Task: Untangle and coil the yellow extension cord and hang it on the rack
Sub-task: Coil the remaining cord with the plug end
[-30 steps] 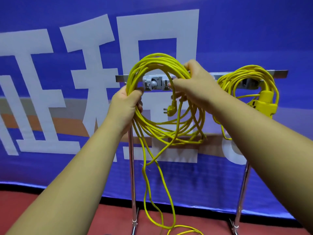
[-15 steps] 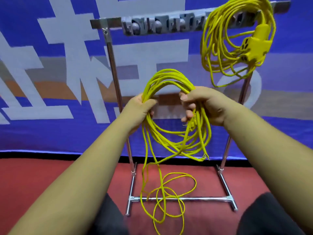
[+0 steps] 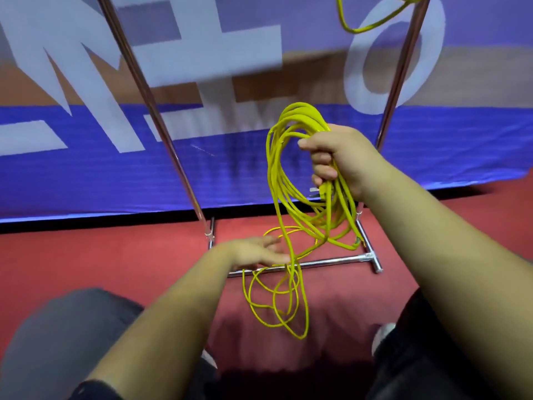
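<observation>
The blue banner [image 3: 86, 174] fills the upper half of the frame and the red floor [image 3: 101, 255] the lower, with the rack [image 3: 150, 99] standing between them: its two chrome poles rise out of the top edge and its base bar lies on the floor at centre. I am crouched low, my dark trousers [image 3: 66, 336] in both bottom corners, because part of the job lies down there. The yellow extension cord [image 3: 302, 112] sits mostly at centre right as a bundle of loops, and my right grip [image 3: 340, 157] has its fingers curled tightly round the right side of that bundle, holding it up off the floor so the finished turns do not spill. The loops arch above the grip to the left and hang below it, with the plug [image 3: 326, 189] just under my fingers. From the bundle a strand drops to the loose loops [image 3: 306, 313] lying over the base bar, lower centre; by my judgement these are what remains to be gathered. My left grip [image 3: 253, 252] is low, just left of that strand, open with fingers stretched toward it and holding nothing; blur hides whether the tips touch it. A second yellow cord [image 3: 372, 26] dangles at the top right edge.
</observation>
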`<state>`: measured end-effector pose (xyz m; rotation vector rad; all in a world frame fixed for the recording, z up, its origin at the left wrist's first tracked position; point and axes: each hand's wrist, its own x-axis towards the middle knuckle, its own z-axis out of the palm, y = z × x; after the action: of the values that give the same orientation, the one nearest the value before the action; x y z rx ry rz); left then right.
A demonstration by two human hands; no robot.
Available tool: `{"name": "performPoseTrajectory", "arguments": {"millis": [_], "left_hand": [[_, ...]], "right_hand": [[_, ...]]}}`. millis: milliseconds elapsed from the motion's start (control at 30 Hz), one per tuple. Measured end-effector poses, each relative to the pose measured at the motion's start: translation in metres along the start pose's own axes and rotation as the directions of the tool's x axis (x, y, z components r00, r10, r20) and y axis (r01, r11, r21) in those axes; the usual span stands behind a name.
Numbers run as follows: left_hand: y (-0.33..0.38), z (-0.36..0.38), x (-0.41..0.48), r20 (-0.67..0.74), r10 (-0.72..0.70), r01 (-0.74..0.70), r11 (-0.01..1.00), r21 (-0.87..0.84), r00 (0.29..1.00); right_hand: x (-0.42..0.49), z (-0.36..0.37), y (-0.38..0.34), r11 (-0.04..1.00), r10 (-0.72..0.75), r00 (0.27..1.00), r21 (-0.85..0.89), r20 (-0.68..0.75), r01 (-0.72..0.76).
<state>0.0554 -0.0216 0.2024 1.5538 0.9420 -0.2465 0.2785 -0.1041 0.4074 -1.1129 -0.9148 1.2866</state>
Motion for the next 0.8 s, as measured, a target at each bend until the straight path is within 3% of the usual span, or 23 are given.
{"name": "performPoseTrajectory", "arguments": {"millis": [100, 267, 367, 533, 800], "left_hand": [[-0.031, 0.043, 0.033, 0.075, 0.022, -0.024, 1.0, 0.02, 0.997], [-0.03, 0.062, 0.051, -0.138, 0.092, -0.069, 0.983, 0.168, 0.986], [-0.018, 0.042, 0.052, -0.3, 0.031, -0.005, 0.996, 0.085, 0.954], [0.004, -0.025, 0.041, -0.445, 0.089, 0.061, 0.948, 0.312, 0.891], [0.064, -0.099, -0.022, -0.339, 0.147, -0.021, 0.937, 0.348, 0.929]], "right_hand": [[0.004, -0.011, 0.003, 1.0, -0.025, 0.998, -0.007, -0.052, 0.024], [0.011, -0.025, 0.011, 0.996, -0.085, 0.985, -0.027, -0.151, 0.082], [0.014, -0.031, 0.014, 0.989, -0.106, 0.979, -0.117, -0.176, 0.086], [0.019, -0.04, 0.017, 0.962, -0.14, 0.964, -0.262, -0.227, 0.078], [0.028, -0.047, 0.021, 0.942, -0.138, 0.945, -0.334, -0.296, 0.033]]}}
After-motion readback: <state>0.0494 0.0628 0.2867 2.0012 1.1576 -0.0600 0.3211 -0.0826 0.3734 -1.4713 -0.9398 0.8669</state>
